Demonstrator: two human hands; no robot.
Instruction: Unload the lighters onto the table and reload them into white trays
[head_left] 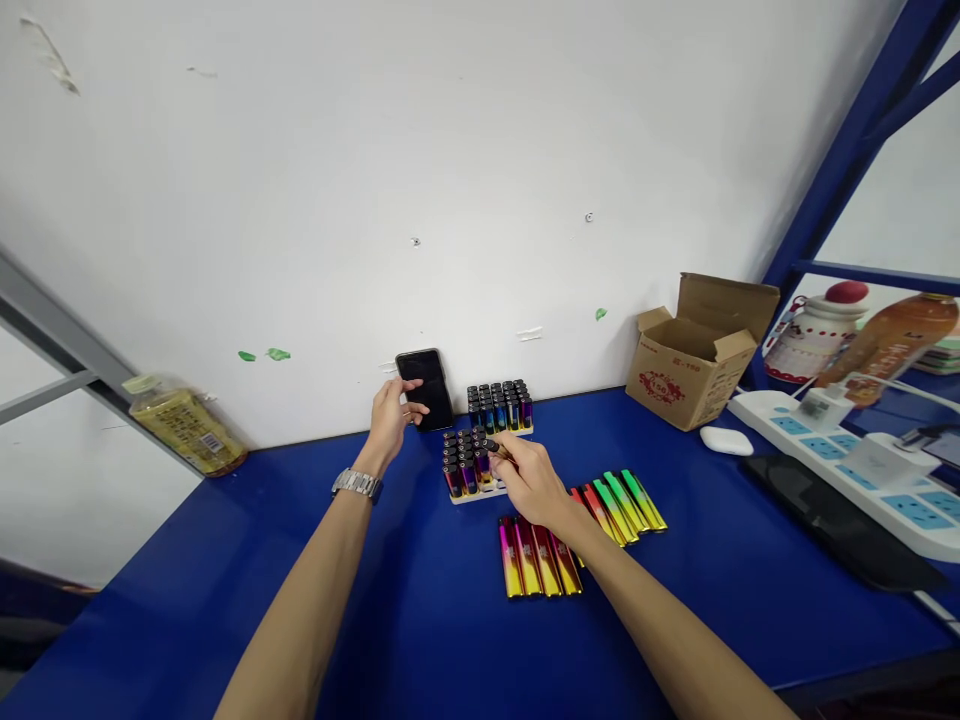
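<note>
My right hand point(529, 478) pinches a lighter point(490, 447) by its dark top, over the partly filled front white tray point(480, 494). Several purple and red lighters point(466, 472) stand upright in that tray. Behind it, a second tray holds upright blue and purple lighters point(499, 408). My left hand point(393, 412), fingers spread and holding nothing, is in front of a black phone point(424, 388) leaning on the wall. Pink-to-gold lighters point(538, 556) lie in a row nearer me. Red and green ones point(619, 508) lie to their right, partly behind my right forearm.
An open cardboard box point(691, 350) stands at the back right. Near it are a white case point(726, 440), a power strip point(847, 460) with plugs and a black tablet-like slab point(840, 520). A yellow bottle point(187, 425) leans at the left. A white wall point(480, 200) closes the back.
</note>
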